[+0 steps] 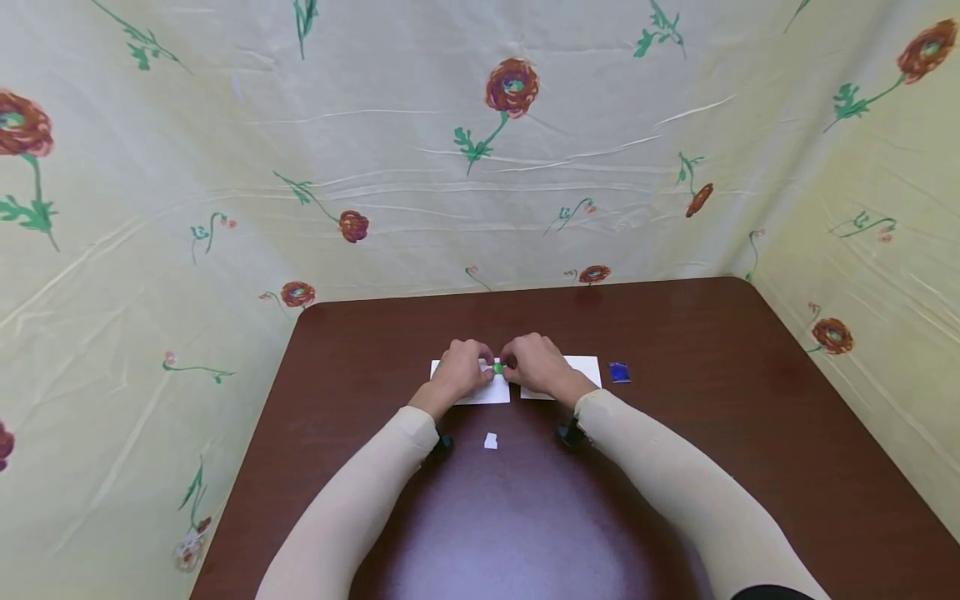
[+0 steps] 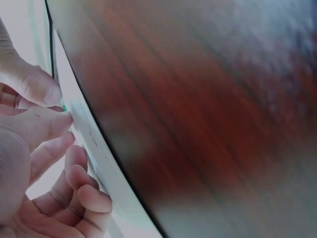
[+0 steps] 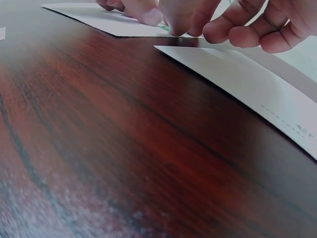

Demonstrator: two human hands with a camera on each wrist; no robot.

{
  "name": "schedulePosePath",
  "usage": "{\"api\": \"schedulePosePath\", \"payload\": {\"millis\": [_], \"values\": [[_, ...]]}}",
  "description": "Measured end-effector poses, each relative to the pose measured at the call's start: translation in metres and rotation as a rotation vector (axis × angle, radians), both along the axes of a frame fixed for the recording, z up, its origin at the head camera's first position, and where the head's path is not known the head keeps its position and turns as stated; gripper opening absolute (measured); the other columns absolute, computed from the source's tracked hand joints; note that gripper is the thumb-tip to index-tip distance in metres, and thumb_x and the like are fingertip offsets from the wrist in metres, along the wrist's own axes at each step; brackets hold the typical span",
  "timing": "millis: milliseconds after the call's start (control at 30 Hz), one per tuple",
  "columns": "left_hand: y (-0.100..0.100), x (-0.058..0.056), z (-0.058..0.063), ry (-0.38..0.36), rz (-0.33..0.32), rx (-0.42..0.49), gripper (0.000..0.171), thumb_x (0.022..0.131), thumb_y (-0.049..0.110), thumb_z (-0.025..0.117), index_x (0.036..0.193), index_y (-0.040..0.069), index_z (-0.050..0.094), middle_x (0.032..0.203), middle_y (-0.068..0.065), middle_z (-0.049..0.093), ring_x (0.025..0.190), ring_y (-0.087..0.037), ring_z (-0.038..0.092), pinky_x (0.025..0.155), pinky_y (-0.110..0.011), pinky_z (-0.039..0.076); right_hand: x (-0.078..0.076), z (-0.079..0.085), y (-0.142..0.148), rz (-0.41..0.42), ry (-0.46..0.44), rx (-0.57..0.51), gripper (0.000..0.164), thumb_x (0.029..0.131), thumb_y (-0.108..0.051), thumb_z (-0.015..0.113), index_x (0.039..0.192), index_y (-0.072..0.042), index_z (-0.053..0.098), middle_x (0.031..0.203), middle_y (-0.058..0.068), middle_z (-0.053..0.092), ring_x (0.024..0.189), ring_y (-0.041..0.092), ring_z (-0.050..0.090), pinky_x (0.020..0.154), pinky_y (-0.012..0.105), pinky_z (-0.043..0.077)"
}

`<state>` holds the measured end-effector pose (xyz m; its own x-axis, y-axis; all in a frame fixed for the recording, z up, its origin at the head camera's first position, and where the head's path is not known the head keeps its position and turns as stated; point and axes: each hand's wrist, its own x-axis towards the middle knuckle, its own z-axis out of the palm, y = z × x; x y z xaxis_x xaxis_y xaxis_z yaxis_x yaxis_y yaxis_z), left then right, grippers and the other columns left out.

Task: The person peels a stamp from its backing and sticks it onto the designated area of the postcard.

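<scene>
Two white cards lie side by side on the table, a left card [image 1: 487,393] and a right card [image 1: 583,367]. Over the left one, both hands meet at a small green piece [image 1: 498,367]. My left hand [image 1: 459,371] pinches at its left side with thumb and forefinger. From the right, my right hand [image 1: 538,365] pinches at its other side, wrist above the right card. In the left wrist view, a speck of the green piece [image 2: 64,106] shows between the thumbs. The fingers hide much of it, so its exact kind is unclear.
On the brown table [image 1: 675,450], a small blue packet [image 1: 619,372] lies right of the cards. A little white scrap [image 1: 491,441] lies nearer the body, between the forearms. Flowered cloth [image 1: 420,192] hangs behind and at the sides of the table.
</scene>
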<state>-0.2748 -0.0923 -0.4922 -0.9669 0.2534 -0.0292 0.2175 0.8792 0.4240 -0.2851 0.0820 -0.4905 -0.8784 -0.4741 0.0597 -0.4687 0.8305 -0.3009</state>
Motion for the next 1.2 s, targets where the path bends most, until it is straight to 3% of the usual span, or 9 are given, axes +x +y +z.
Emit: {"api": "schedulePosePath", "payload": {"millis": [333, 600, 967, 1200], "values": [[0.001, 0.002, 0.002, -0.004, -0.007, -0.016, 0.018, 0.086, 0.024, 0.076, 0.103, 0.017, 0.076, 0.107, -0.009, 0.071, 0.085, -0.025, 0.06, 0.075, -0.038, 0.05, 0.0, -0.002, 0.0, 0.013, 0.019, -0.031, 0.014, 0.085, -0.024, 0.075, 0.098, -0.018, 0.078, 0.079, -0.006, 0.07, 0.071, 0.015, 0.056, 0.065, 0.031, 0.046], [-0.005, 0.006, 0.009, 0.091, -0.028, -0.022, 0.019, 0.084, 0.026, 0.076, 0.101, 0.017, 0.076, 0.087, -0.001, 0.069, 0.075, -0.019, 0.062, 0.065, -0.037, 0.051, 0.003, 0.007, 0.009, -0.009, 0.079, -0.118, 0.011, 0.086, -0.023, 0.07, 0.091, -0.016, 0.076, 0.075, -0.005, 0.067, 0.067, 0.013, 0.055, 0.064, 0.029, 0.046], [-0.017, 0.002, 0.033, 0.183, -0.023, -0.069, 0.026, 0.086, 0.028, 0.075, 0.109, 0.017, 0.074, 0.092, 0.002, 0.068, 0.083, -0.017, 0.063, 0.069, -0.036, 0.054, 0.004, 0.035, 0.042, -0.047, 0.058, -0.115, 0.015, 0.088, -0.024, 0.067, 0.097, -0.016, 0.077, 0.087, -0.002, 0.071, 0.075, 0.015, 0.059, 0.068, 0.029, 0.05], [-0.018, 0.0, 0.04, 0.197, -0.053, -0.028, 0.044, 0.087, 0.033, 0.076, 0.126, 0.016, 0.066, 0.111, -0.004, 0.07, 0.099, -0.022, 0.065, 0.081, -0.041, 0.055, 0.003, 0.05, 0.067, -0.068, 0.047, -0.097, 0.019, 0.089, -0.023, 0.065, 0.102, -0.014, 0.076, 0.092, 0.0, 0.073, 0.076, 0.015, 0.061, 0.071, 0.031, 0.052]]}}
